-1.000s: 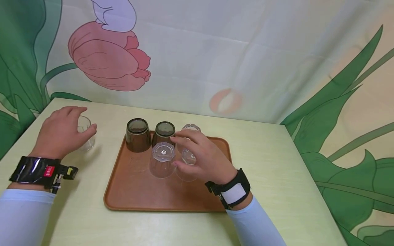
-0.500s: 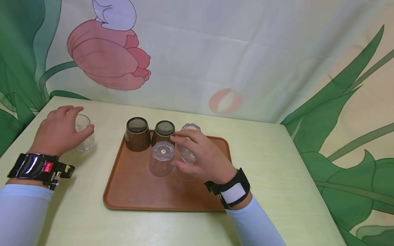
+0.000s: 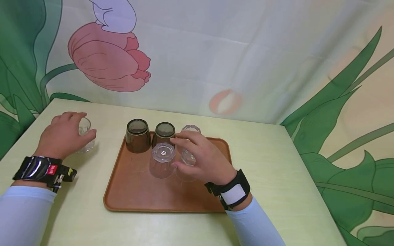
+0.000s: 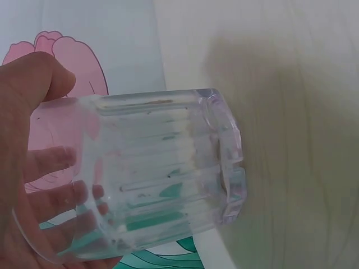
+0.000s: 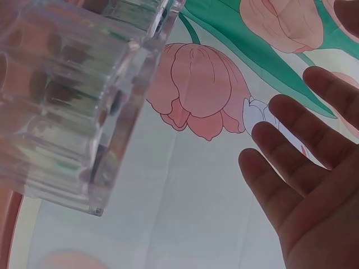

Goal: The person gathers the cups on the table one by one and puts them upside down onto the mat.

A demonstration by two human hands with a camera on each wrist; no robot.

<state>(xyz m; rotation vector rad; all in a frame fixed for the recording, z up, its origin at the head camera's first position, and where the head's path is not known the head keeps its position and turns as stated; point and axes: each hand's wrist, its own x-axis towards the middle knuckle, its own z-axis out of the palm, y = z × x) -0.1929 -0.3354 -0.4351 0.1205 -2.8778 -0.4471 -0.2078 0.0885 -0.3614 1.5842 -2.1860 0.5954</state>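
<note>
At the table's left side, my left hand (image 3: 63,135) holds a clear drinking glass (image 3: 87,145) near its rim. In the left wrist view, the thumb lies along one side of that glass (image 4: 157,168) and the fingers show through it. The glass stands mouth up; whether its base touches the table I cannot tell. My right hand (image 3: 207,159) hovers over upturned clear glasses on the brown tray (image 3: 138,196), fingers spread. In the right wrist view, a gap shows between those fingers and the nearest clear glass (image 5: 56,95). One clear glass (image 3: 161,167) stands left of the right hand.
Two dark smoky glasses, a left one (image 3: 138,138) and a right one (image 3: 165,131), stand upside down along the tray's back edge. Another upturned clear glass (image 3: 191,128) is partly hidden behind the right hand. A printed curtain (image 3: 184,61) hangs behind the pale table (image 3: 271,177).
My left hand has come slightly lower around its glass, which stays in almost the same place. The right hand and the glasses on the tray have not visibly moved.
</note>
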